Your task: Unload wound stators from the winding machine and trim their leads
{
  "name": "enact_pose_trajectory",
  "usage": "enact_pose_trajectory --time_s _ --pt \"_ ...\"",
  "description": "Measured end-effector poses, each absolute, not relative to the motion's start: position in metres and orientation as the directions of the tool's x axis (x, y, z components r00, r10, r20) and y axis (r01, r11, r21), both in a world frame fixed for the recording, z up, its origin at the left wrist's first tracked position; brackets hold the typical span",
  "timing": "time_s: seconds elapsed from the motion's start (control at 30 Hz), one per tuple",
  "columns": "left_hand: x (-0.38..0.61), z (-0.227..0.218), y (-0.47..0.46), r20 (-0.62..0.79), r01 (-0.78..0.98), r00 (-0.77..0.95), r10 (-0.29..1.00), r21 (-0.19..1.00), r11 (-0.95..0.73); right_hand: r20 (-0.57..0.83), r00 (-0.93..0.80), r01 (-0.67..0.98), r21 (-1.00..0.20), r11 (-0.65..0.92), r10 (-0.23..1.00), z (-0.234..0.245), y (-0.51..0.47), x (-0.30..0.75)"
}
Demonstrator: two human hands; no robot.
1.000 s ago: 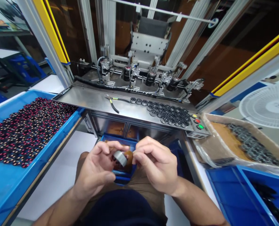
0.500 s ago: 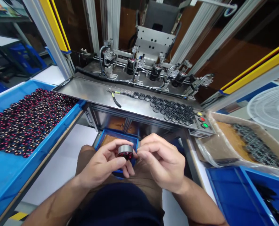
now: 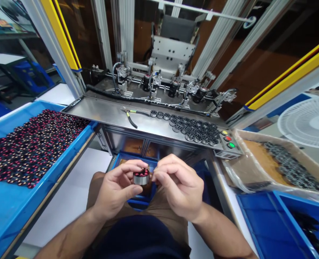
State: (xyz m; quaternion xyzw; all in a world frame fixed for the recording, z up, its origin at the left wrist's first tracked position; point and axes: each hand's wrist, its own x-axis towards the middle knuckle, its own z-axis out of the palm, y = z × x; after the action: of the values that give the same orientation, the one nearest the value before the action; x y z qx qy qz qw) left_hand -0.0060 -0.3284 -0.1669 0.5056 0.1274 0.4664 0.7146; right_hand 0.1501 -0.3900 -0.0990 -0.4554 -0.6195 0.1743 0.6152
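Note:
A round motor stator (image 3: 141, 177) with a silver rim and red windings sits between the thumb and fingers of my left hand (image 3: 119, 185), above my lap. Its wound face now points up. Close beside it on the right, my right hand (image 3: 178, 185) has thumb and forefinger pinched together; whatever is between those fingertips is too small to make out. Behind my hands, a blue bin (image 3: 115, 162) stands low beneath the bench.
On the steel bench (image 3: 100, 111) lie pliers (image 3: 131, 118) and many black-and-silver rings (image 3: 194, 127). To the left, a blue tray (image 3: 3, 194) holds wound stators (image 3: 38, 144). At right are a lined carton (image 3: 245, 144), control buttons (image 3: 227, 138) and a white fan (image 3: 310, 120).
The stator has turned over in my left hand, from its red windings facing down to facing up. My right hand has shifted slightly left. The whole view has tilted a little.

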Motion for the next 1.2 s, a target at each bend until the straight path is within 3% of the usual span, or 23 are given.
enact_pose_trajectory --time_s 0.13,0.33,0.53,0.7,0.9,1.0,1.07,1.13,1.2 --pt "-0.005 -0.166 -0.322 0.299 -0.584 0.487 0.821 0.810 0.052 0.412 0.296 0.203 -0.909 0.365 0.862 -0.106 -0.400 0.133" --pt "-0.009 -0.165 -0.318 0.301 -0.601 0.517 0.801 0.794 0.090 0.063 0.186 -0.203 -0.974 0.101 0.981 -0.125 -0.401 0.117" --pt "-0.012 -0.166 -0.317 0.290 -0.592 0.513 0.808 0.801 0.088 0.011 0.153 -0.314 -0.948 0.059 0.988 -0.133 -0.398 0.116" --pt "-0.014 -0.160 -0.317 0.328 -0.589 0.513 0.793 0.807 0.048 -0.048 0.031 -0.578 -0.816 -0.022 0.998 -0.137 -0.399 0.120" --pt "-0.017 -0.155 -0.319 0.388 -0.514 0.534 0.751 0.854 -0.076 -0.043 -0.152 -0.660 -0.739 -0.134 0.987 -0.140 -0.393 0.117" --pt "-0.024 -0.154 -0.318 0.434 -0.451 0.467 0.770 0.866 -0.214 0.082 -0.015 -0.526 -0.848 0.062 0.997 -0.142 -0.392 0.122" --pt "-0.029 -0.151 -0.318 0.412 -0.308 0.443 0.797 0.904 -0.296 0.299 0.148 -0.183 -0.929 0.323 0.943 -0.141 -0.393 0.130" --pt "-0.034 -0.147 -0.320 0.353 -0.141 0.495 0.794 0.934 -0.328 0.546 0.168 0.231 -0.831 0.506 0.821 -0.139 -0.395 0.137" --pt "-0.035 -0.141 -0.322 0.318 -0.057 0.562 0.764 0.936 -0.348 0.683 0.087 0.460 -0.673 0.579 0.725 -0.137 -0.397 0.142"
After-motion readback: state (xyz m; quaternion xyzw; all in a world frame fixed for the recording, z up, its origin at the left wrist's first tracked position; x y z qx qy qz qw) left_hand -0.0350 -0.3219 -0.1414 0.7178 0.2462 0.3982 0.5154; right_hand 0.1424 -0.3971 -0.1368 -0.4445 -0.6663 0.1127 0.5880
